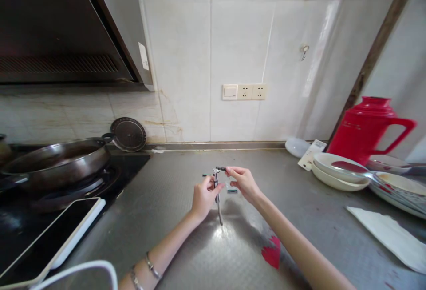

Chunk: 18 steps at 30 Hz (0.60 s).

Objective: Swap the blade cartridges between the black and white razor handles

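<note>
From where I stand, both hands meet near the middle of the frame, above the grey metal surface [166, 219]. The left hand [203, 199] is closed in a pinch between thumb and fingers, gripping a slim grey tool [218, 208] held nearly upright, its lower end hanging below the grip. The right hand [245, 182] has thumb and forefinger pressed together at the end of a short dark crosspiece [220, 168], which sits at the tool's top; whether the two are joined I can't tell.

Just behind the hands lie a small clear-and-green piece [232, 190] and a thin green sliver [207, 175]. A red shape [272, 252] shows at lower centre-right, and a phone [49, 241] at lower left.

I'd judge the step in hand to be fine handling of that top end. The next move seems to call for a steady left pinch and small, careful right fingertip adjustments, keeping the crosspiece in line.
</note>
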Motion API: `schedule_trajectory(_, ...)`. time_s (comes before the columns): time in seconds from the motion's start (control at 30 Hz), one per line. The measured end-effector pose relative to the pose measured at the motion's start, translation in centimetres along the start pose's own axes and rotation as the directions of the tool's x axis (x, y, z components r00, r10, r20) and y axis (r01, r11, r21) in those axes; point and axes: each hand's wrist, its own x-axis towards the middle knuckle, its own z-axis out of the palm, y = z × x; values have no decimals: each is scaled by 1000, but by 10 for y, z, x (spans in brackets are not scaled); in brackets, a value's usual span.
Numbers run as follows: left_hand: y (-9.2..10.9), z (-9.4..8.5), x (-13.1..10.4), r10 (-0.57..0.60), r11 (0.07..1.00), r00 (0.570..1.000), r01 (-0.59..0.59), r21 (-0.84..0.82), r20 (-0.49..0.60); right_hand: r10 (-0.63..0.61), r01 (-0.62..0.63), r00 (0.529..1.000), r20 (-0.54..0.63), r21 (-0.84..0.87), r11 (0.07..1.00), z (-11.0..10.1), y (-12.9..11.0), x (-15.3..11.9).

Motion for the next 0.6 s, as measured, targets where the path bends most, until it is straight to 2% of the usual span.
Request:
schedule_trajectory(0.13, 0, 1, -5, 57, 991, 998, -54, 125, -21, -4, 4, 1000, -2, -6, 1000, 1, 0, -1)
schedule_trajectory(0.23, -1, 2, -7, 60, 985, 998, -59, 160, -1, -11, 12, 1000, 26, -16, 1000, 2, -1, -2)
schedule_trajectory(0.6, 2, 6, -9, -49, 998, 997, 52, -42, 59, -45, 54, 988, 146, -59, 997, 4, -4, -5)
